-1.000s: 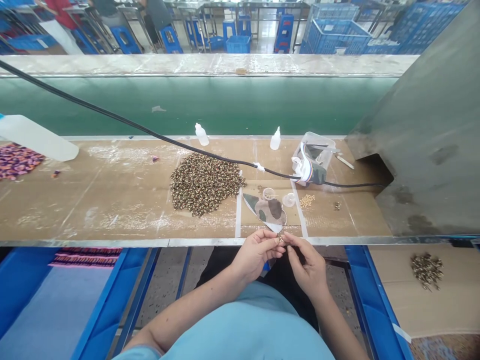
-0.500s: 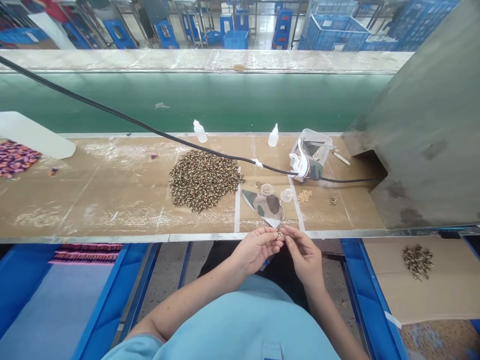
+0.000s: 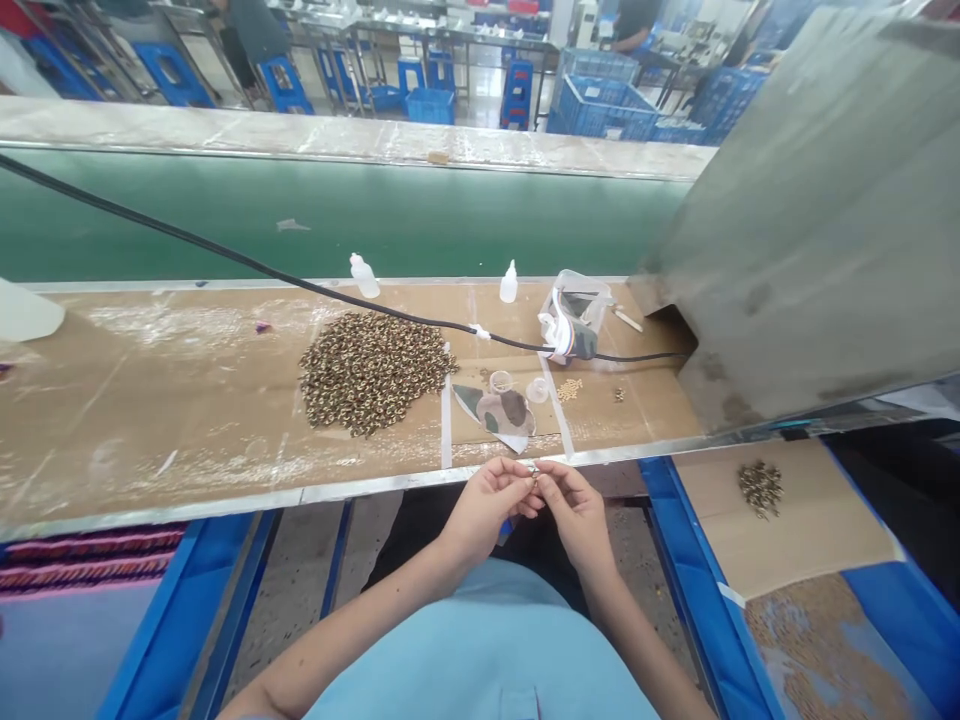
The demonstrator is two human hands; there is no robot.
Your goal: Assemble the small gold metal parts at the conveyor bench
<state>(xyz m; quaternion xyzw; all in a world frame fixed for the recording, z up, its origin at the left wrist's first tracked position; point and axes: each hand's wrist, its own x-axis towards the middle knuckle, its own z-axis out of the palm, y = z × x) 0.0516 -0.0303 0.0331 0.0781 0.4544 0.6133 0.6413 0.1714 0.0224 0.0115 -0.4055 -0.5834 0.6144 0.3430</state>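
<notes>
My left hand [image 3: 491, 505] and my right hand [image 3: 574, 512] meet fingertip to fingertip just in front of the bench edge. Between them they pinch a small gold-and-dark piece [image 3: 535, 476], mostly hidden by the fingers. It resembles the pieces in the large heap [image 3: 375, 370] on the bench to the left. Just beyond my hands lies a camouflage cloth [image 3: 495, 410]. A small round clear cup [image 3: 501, 382] and a clear lid-like dish [image 3: 537, 390] stand behind it, beside a scatter of tiny beige bits [image 3: 570, 390].
Two white squeeze bottles [image 3: 364, 276] stand along the bench's far edge. A black cable [image 3: 285, 280] crosses above the bench toward a grey metal housing [image 3: 780, 250]. A clear plastic tub [image 3: 592, 290] holds cloth. More pieces [image 3: 760, 488] sit on cardboard at right.
The view has turned somewhat to the right, so the bench items appear shifted left. Both hands stay together at the bench edge, fingers still pinching the small piece.
</notes>
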